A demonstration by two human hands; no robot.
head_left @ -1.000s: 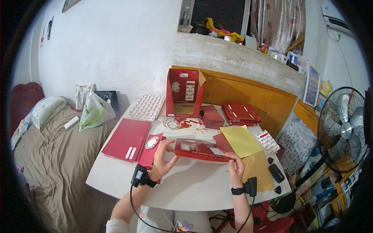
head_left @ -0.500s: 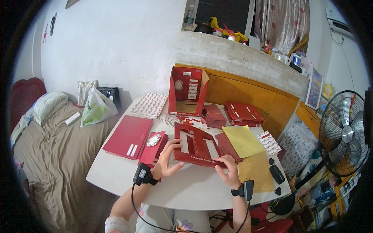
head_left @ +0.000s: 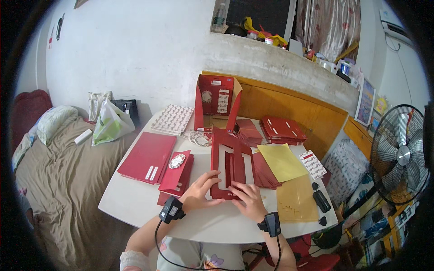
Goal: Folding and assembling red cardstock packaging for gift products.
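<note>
Near the middle of the white table I have a red cardboard sleeve with cut-out windows, its long side pointing away from me. My left hand grips its near left corner, fingers over the edge and thumb low at the front. Along the near edge my right hand has its fingers bent over the cardboard. Left of the sleeve lie a small red folder with a white oval ornament and a larger red folder stack. Some red folders are partly hidden on its right.
An upright red display box stands at the back beside a patterned sheet. Stacked red wallets, a yellow sheet, a tan envelope and a black case are on the right. A fan stands beyond.
The sleeve has turned from a slant to point away from me, and its near edge has come closer. My right hand has moved left, nearer my left hand, which has shifted slightly right.
</note>
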